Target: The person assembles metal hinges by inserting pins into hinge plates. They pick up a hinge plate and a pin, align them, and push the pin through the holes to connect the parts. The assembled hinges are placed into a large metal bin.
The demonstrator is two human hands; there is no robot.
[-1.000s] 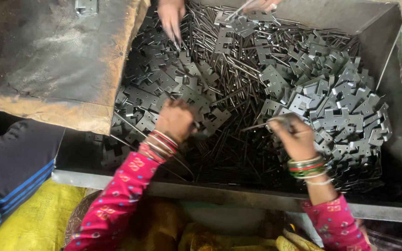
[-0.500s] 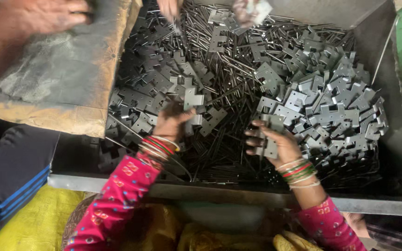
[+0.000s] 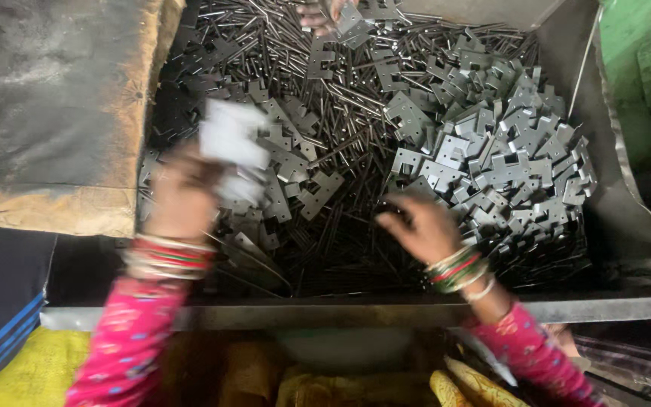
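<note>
Sleeves: two pink patterned sleeves point(image 3: 126, 347) come up from the bottom edge, each wrist ringed with bangles point(image 3: 169, 258), so both arms belong to the person wearing the camera.
Tray rim: the near metal lip of the tray point(image 3: 386, 310) lies across the forearms; the hands reach over it because the parts lie lower, down inside.
Left hand: the left hand point(image 3: 182, 197) is raised above the heap and blurred; its fingers look closed on a pale flat plate point(image 3: 229, 137), lifted clear of the pile, seemingly so it can be handled apart from the tangle.
Right hand: the right hand point(image 3: 416, 226) is low over the dark middle of the tray, fingers curled and drawn together at the tips; whether they pinch a pin is too small and dark to tell.
Pins: thin steel pins point(image 3: 325, 151) lie loose across the centre, crossing at all angles, between the two hands and beyond them.
Plates: notched grey plates point(image 3: 491, 166) are heaped on the right side, near the right hand, stacked on each other against the tray's sloping wall.
Slab: a worn brown slab point(image 3: 47, 113) covers the left corner, just beside the left hand.
Far hand: another person's hand point(image 3: 318, 15) works at the far edge, holding a plate, well apart from the near hands.
</note>
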